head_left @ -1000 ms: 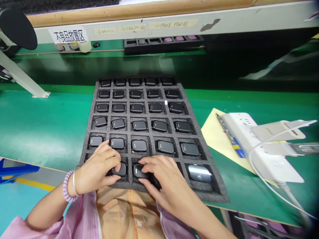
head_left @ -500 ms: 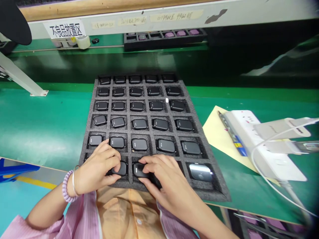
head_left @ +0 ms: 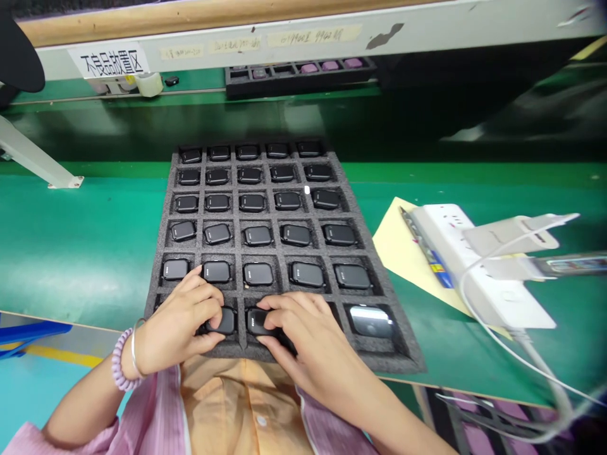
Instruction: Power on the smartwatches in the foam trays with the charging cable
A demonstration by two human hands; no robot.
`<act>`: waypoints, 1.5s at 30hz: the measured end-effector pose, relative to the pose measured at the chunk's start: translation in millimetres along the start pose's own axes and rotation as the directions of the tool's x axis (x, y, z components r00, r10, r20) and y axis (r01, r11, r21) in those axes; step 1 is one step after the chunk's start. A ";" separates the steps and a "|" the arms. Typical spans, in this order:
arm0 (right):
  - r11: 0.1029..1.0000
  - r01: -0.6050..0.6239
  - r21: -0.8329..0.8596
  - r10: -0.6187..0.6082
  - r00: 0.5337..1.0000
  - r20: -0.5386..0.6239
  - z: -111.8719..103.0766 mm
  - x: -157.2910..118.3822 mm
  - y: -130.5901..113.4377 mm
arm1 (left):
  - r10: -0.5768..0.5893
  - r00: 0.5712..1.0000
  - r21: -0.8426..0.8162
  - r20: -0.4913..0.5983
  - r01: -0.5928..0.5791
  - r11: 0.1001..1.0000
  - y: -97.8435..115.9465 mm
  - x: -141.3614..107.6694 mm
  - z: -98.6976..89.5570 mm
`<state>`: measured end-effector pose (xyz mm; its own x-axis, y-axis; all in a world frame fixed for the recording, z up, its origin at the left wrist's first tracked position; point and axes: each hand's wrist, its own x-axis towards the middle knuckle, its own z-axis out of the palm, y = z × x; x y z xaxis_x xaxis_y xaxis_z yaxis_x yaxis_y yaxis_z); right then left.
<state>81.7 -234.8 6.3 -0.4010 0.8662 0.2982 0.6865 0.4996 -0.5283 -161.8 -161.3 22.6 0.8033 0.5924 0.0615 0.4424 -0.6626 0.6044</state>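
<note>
A dark grey foam tray [head_left: 392, 303] lies on the green bench, its compartments holding rows of black smartwatch bodies without straps. In its front row, my left hand [head_left: 183, 322] has thumb and fingers closed around the edges of one smartwatch [head_left: 227, 321], which sits in its compartment. One compartment to the right, my right hand [head_left: 308, 332] grips another smartwatch [head_left: 256, 321] and covers much of it. A glossy watch [head_left: 372, 321] at the front right corner reflects light. The front left compartment is mostly hidden behind my left hand.
Right of the tray are a yellow paper [head_left: 391, 243], a pen [head_left: 422, 246] and a white power strip [head_left: 502, 291] with plugged-in chargers and cables. Under the shelf stands another black tray [head_left: 303, 85] with purple pieces. A white post [head_left: 42, 158] rises at the left.
The view has shifted slightly, so the tray and bench items appear further left. Both hands keep hold of the same two smartwatches, with hardly any finger movement.
</note>
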 end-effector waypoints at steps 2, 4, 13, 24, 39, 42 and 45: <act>1.000 0.000 -0.009 0.000 1.000 -0.005 1.0 0.9 -1.9 | 0.000 1.000 0.007 0.014 0.000 1.000 0.2 0.3 -0.2; 1.000 -0.005 -0.025 0.004 1.000 -0.017 2.1 1.0 -3.2 | -0.011 0.999 0.041 0.033 0.010 0.999 2.5 -0.3 -2.6; 0.994 -0.092 -0.061 0.075 0.967 -0.245 -44.4 -43.2 34.0 | -0.009 0.998 0.313 -0.070 0.030 0.949 53.3 22.5 -7.5; 0.981 -0.176 -0.086 0.166 0.979 -0.118 -68.9 -78.9 67.0 | 0.064 0.996 0.388 -0.063 -0.035 0.921 83.6 82.4 64.9; 0.984 -0.154 -0.093 0.144 0.984 -0.108 -77.4 -69.2 70.7 | 0.049 0.999 0.257 -0.022 -0.042 0.965 80.7 87.0 62.9; 0.983 -0.164 -0.083 0.154 0.981 -0.115 -75.3 -67.7 73.1 | 0.062 0.998 0.209 -0.032 -0.054 0.976 79.5 89.0 61.5; 0.981 -0.166 -0.101 0.151 0.979 -0.139 -73.2 -67.1 74.4 | 0.074 0.997 0.191 -0.037 -0.065 0.979 78.4 89.5 61.4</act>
<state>204.1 -255.2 5.1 -0.2046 0.9242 0.3226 0.8012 0.3474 -0.4871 -30.7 -188.4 26.7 0.8182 0.5588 0.1354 0.4570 -0.7750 0.4365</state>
